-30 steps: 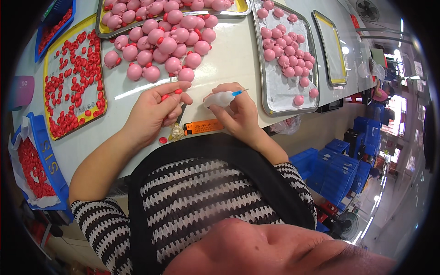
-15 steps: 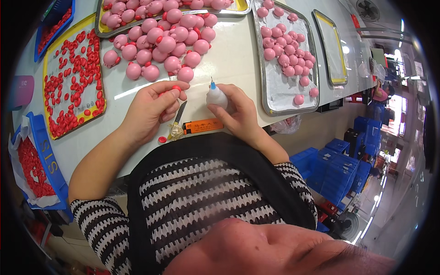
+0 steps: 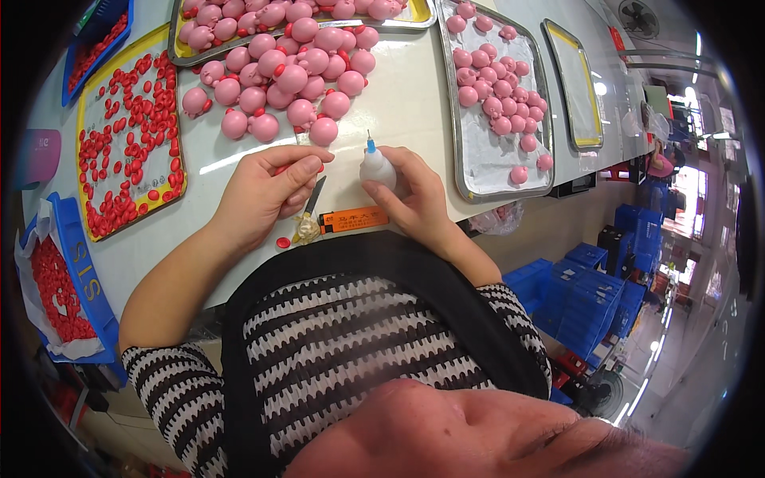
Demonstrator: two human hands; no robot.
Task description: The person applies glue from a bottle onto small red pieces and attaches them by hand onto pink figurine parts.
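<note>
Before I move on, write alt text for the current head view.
Bare right fingers hold a white bottle, blue tip up, beside left fingers pinching red pieces over a white table. Beyond lie heaped pink balls, with a yellow-edged tray of red ovals at left and a metal tray of more pink balls at right.

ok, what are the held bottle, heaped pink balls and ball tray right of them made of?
Bottle: likely plastic; milky-white, translucent-looking body.
Pink balls: smooth, semi-gloss, maybe plastic or vinyl; soft highlights, even colour.
Tray: probably metal, grey with a sheen along the rim.
</note>
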